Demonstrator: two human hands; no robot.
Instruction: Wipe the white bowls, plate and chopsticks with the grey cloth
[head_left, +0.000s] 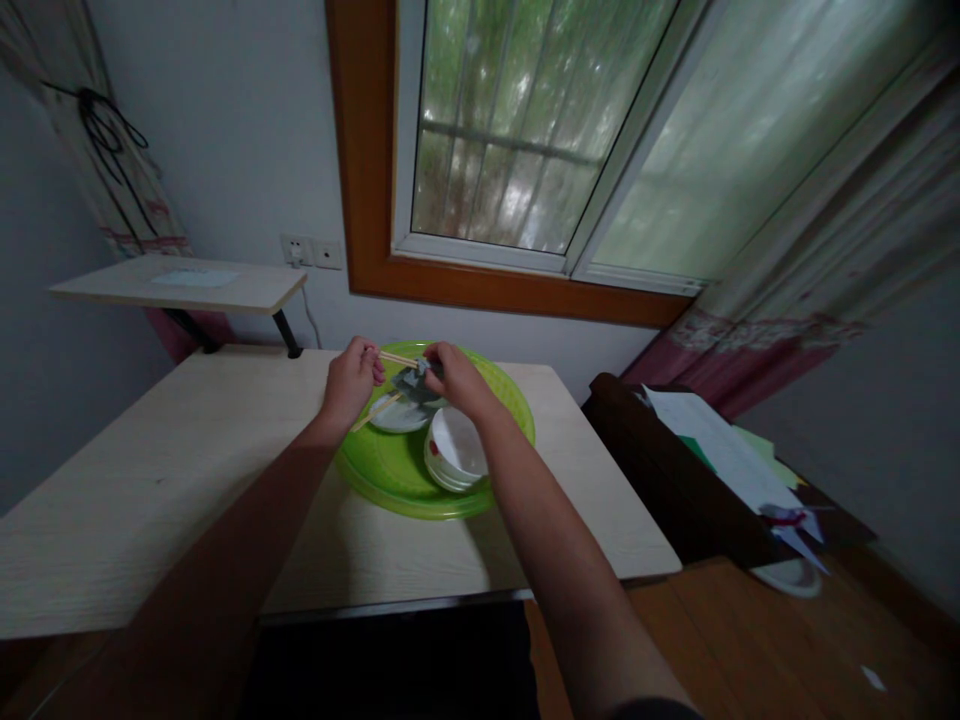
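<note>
Above a round green basin (382,490), my left hand (352,380) is closed on one end of a pair of chopsticks (397,359). My right hand (457,378) pinches a grey cloth (420,385) that wraps the chopsticks' other end, the rest of it hanging down. Beneath the cloth lies a small white plate (397,415), partly covered, with another chopstick (375,412) resting across its edge. A stack of white bowls (455,452) with a red mark stands in the basin, near my right wrist. The fingertips in the cloth are partly hidden.
The basin sits on a pale wooden table (187,470). A raised shelf (187,283) on black legs stands at the back left. Behind are a wall socket (311,252) and a window. To the right, dark furniture (675,480) bears papers (720,450).
</note>
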